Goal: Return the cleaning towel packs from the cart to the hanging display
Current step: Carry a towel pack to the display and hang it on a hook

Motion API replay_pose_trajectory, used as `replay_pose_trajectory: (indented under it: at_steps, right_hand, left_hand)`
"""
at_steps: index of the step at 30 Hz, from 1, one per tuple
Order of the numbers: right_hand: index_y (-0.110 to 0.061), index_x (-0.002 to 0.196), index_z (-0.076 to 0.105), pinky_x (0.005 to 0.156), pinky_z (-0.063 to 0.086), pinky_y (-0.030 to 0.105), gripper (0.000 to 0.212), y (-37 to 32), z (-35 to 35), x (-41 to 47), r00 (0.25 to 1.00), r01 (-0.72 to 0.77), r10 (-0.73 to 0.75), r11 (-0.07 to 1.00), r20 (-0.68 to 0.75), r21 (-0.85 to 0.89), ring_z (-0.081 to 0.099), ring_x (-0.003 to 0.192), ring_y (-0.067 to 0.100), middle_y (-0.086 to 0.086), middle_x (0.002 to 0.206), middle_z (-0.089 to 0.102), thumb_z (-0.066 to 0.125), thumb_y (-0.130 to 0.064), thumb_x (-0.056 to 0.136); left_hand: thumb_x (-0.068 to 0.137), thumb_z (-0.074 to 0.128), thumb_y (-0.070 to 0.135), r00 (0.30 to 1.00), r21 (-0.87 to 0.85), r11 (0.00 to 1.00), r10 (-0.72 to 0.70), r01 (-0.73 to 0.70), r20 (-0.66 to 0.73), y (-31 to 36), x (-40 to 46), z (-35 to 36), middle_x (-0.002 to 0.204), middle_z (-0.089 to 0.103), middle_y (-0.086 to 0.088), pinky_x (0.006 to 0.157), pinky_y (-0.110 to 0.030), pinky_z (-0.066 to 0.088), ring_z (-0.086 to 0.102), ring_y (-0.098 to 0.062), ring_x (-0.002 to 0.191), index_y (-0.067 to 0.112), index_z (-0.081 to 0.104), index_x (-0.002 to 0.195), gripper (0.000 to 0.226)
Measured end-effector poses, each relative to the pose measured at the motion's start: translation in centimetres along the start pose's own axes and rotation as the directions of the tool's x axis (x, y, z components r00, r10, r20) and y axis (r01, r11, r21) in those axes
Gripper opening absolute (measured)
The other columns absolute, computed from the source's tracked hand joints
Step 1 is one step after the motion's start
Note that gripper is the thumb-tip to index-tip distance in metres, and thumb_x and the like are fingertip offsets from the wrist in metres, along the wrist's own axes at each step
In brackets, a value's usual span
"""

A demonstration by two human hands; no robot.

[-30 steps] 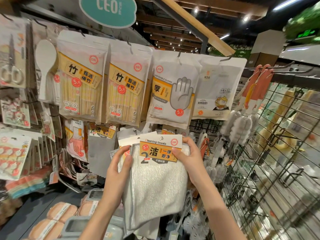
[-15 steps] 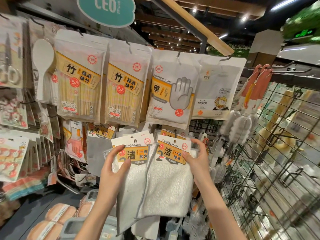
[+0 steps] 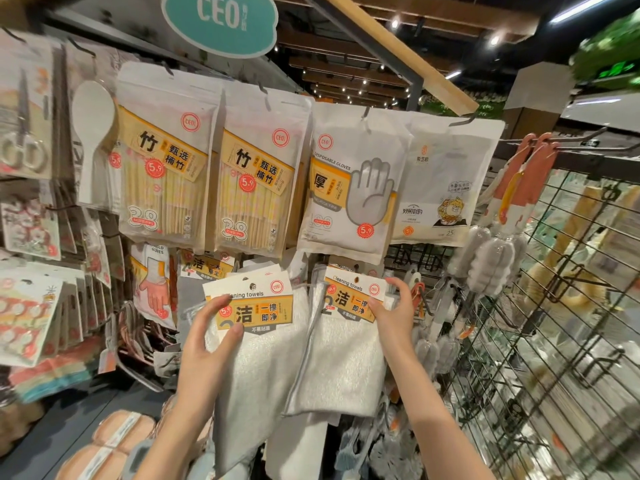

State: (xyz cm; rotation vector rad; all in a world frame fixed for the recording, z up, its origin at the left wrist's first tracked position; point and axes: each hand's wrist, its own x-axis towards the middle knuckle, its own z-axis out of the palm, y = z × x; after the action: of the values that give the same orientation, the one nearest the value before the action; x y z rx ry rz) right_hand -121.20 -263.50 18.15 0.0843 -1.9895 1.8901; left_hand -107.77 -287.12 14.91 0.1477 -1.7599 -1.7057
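Two white cleaning towel packs with yellow header cards hang low in the middle of the display. My left hand (image 3: 207, 344) pinches the left towel pack (image 3: 263, 358) at its card's left edge. My right hand (image 3: 394, 310) grips the right towel pack (image 3: 343, 362) at the right side of its card, up near a hook under the disposable gloves bag (image 3: 349, 181). The hook itself is hidden behind the cards. More towel packs (image 3: 207, 268) hang behind them. The cart is out of view.
Chopstick bags (image 3: 162, 168) hang above on the top row. Bottle brushes (image 3: 498, 258) dangle to the right, beside a black wire grid panel (image 3: 554, 358). Small carded goods (image 3: 27, 306) crowd the left. Sponges (image 3: 114, 441) lie on the shelf below.
The one stack held in both hands has split into two packs. My left hand drew one pack leftward while my right hand carried the other up and right toward the hook.
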Motion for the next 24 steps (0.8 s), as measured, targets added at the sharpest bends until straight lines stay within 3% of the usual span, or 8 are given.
replay_pose_trajectory:
  at_steps: [5,7,10,13,16,20,24]
  right_hand:
    - [-0.024,0.117,0.048,0.079,0.045,0.013,0.047,0.9,-0.2,-0.1,0.998,0.044,-0.046,0.998,-0.053,-0.047,0.048,0.108,0.007,-0.010,0.122,0.047,0.063,0.005,0.083]
    - [-0.023,0.109,0.047,0.080,0.047,0.022,0.042,1.3,-0.2,-0.2,0.996,0.036,-0.041,0.997,-0.073,-0.074,0.050,0.106,0.010,-0.006,0.119,0.049,0.061,0.007,0.083]
    - [-0.014,0.093,0.049,0.067,0.044,0.007,0.027,1.3,0.2,0.1,0.996,0.058,-0.066,0.992,-0.060,-0.114,0.053,0.094,0.009,-0.006,0.101,0.055,0.058,0.009,0.084]
    - [-0.012,0.085,0.058,0.068,0.037,0.012,0.017,1.3,0.8,0.8,0.998,0.057,-0.065,0.974,-0.028,-0.218,0.053,0.096,0.009,-0.010,0.095,0.061,0.056,0.005,0.086]
    - [-0.014,0.096,0.063,0.073,0.036,0.006,0.024,1.4,1.1,1.6,0.999,0.033,-0.028,0.968,0.025,-0.250,0.052,0.102,0.011,-0.003,0.109,0.060,0.053,0.006,0.087]
    - [-0.017,0.116,0.059,0.085,0.033,0.016,0.034,0.7,1.3,2.6,0.990,-0.007,0.057,0.936,0.132,-0.352,0.044,0.106,0.010,0.006,0.128,0.046,0.058,0.000,0.086]
    - [-0.015,0.124,0.055,0.069,0.027,-0.007,0.046,0.3,1.3,2.6,0.973,-0.019,0.100,0.931,0.206,-0.365,0.036,0.113,0.015,0.013,0.136,0.030,0.064,0.002,0.082]
  left_hand:
    - [0.088,0.065,0.015,1.000,-0.001,1.000,-0.004,0.004,-0.008,-0.4,0.1,-0.2,0.118,0.050,0.044,0.095,-0.023,0.030,0.039,0.027,0.112,0.051,0.057,0.113,0.045]
    - [0.088,0.065,0.015,1.000,-0.012,1.000,-0.013,0.013,-0.009,-0.4,0.2,-0.3,0.118,0.050,0.044,0.095,-0.024,0.031,0.040,0.027,0.111,0.053,0.057,0.111,0.045]
    - [0.088,0.065,0.015,1.000,-0.006,1.000,-0.013,0.013,-0.004,-0.1,0.4,-0.1,0.115,0.050,0.047,0.094,-0.022,0.031,0.039,0.029,0.109,0.053,0.057,0.111,0.045]
    - [0.088,0.065,0.014,1.000,-0.004,1.000,-0.012,0.012,-0.003,0.1,0.4,0.2,0.112,0.049,0.050,0.090,-0.017,0.030,0.039,0.032,0.106,0.052,0.056,0.110,0.045]
    - [0.088,0.065,0.014,1.000,-0.009,1.000,-0.013,0.013,0.000,0.2,0.4,0.3,0.111,0.049,0.050,0.088,-0.016,0.031,0.039,0.032,0.105,0.051,0.057,0.111,0.045]
    - [0.088,0.065,0.014,1.000,-0.008,1.000,-0.008,0.008,0.003,0.2,0.5,0.3,0.111,0.050,0.049,0.087,-0.014,0.031,0.039,0.031,0.106,0.047,0.057,0.113,0.043]
    - [0.087,0.066,0.014,1.000,-0.006,1.000,0.011,-0.011,-0.002,0.6,0.3,0.2,0.117,0.052,0.041,0.085,-0.009,0.033,0.041,0.027,0.108,0.047,0.056,0.113,0.043]
